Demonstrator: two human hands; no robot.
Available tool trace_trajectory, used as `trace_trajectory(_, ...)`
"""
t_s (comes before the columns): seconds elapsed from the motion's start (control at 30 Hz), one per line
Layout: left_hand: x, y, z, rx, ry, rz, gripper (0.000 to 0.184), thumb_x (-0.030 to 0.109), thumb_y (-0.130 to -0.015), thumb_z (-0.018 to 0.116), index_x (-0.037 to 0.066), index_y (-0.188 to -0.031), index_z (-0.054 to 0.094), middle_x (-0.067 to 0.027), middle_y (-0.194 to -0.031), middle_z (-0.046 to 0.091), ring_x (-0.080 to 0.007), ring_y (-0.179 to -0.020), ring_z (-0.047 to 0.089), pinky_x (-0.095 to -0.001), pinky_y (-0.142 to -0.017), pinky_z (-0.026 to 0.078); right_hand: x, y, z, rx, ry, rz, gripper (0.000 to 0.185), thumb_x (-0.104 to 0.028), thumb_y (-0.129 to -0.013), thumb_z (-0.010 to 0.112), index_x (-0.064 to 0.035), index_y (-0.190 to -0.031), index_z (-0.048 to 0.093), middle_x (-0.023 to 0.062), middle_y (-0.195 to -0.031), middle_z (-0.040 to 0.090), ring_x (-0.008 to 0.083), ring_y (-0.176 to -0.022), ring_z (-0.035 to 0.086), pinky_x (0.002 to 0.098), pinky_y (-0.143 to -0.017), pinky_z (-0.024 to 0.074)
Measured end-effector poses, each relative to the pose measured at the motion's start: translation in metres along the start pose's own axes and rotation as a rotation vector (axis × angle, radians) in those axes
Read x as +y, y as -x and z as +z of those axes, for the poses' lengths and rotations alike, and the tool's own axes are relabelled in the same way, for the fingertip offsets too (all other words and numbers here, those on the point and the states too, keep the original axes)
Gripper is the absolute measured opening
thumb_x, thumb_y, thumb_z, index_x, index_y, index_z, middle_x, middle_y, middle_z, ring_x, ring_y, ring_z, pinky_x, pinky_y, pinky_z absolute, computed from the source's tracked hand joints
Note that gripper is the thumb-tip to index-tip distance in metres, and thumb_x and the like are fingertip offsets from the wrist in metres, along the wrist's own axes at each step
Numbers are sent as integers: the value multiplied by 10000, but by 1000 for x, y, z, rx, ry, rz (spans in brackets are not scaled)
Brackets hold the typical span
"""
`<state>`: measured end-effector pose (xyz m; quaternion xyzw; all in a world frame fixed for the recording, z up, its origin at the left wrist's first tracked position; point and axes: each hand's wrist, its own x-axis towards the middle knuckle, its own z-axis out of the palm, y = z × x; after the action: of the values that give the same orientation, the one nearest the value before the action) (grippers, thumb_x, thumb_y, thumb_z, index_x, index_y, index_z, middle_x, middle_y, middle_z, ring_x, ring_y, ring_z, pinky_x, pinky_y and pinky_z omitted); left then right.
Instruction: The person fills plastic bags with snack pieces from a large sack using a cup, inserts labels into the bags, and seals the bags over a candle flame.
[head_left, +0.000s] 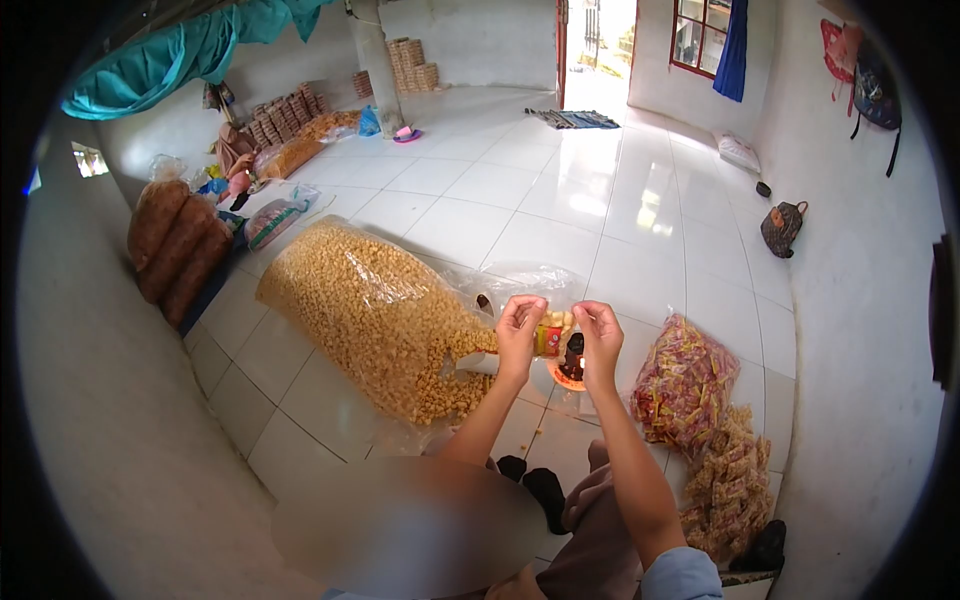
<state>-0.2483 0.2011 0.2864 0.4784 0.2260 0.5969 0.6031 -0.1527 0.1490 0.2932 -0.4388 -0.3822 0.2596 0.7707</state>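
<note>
A small clear plastic packet [550, 338], with pale yellow snack pieces and a red and yellow label inside, is held up between my hands. My left hand [516, 335] pinches it on the left and my right hand [600, 338] pinches near its upper right. Just below the packet, partly hidden by my right hand, stands an orange dish [566, 378] with a dark object and a small glow that looks like a flame. Left of my hands lies a large clear bag of yellow snack pieces [350, 310], its open mouth towards me, with pieces spilling out.
On the right lie a clear bag of red and yellow sachets [685, 385] and a heap of filled packets [728, 485]. Brown sacks [178, 245] lean at the left wall. Another person [237, 160] sits at the back left near stacked packs [288, 118]. A backpack [783, 230] rests by the right wall.
</note>
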Motion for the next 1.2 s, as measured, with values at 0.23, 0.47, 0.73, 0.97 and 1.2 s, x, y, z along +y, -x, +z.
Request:
trace_trajectory(0.23,1,-1,0,-15,32,29,97,105,-829,573,33,-882,537,-25,-846,568,-82,-827,522,-212,-751,414,2,-2,-4,33,-7,-40,98,-58,-810,583,12,-871,552,36,-823,582,85,-775,546,206,-714,435)
trace_trajectory(0.47,1,-8,-7,-38,-110,71,78,100,-824,574,45,-860,532,-17,-822,569,-79,-782,519,-217,-734,408,-2,-6,-9,13,62,-55,92,-45,-798,591,8,-863,551,38,-823,579,84,-782,535,209,-716,432)
trace_trajectory(0.73,13,-8,-8,19,-345,242,82,98,-779,618,68,-829,559,18,-774,573,-56,-685,474,-210,-592,322,-3,-8,-10,-13,50,-162,76,-24,-796,584,17,-858,567,41,-824,577,100,-768,540,217,-716,433)
trace_trajectory(0.97,31,-5,-8,35,-676,372,64,54,-726,644,45,-788,661,-22,-751,615,-108,-676,488,-226,-608,374,-26,-3,-4,-4,474,-279,116,-44,-771,600,-36,-876,647,60,-816,587,138,-734,556,243,-673,439)
trace_trajectory(1.2,32,-7,-14,-47,-897,615,60,46,-694,661,29,-749,644,-57,-735,610,-173,-697,510,-291,-609,421,-19,-4,-10,-40,750,-476,94,-28,-760,589,-17,-846,623,76,-775,530,203,-743,527,283,-632,439)
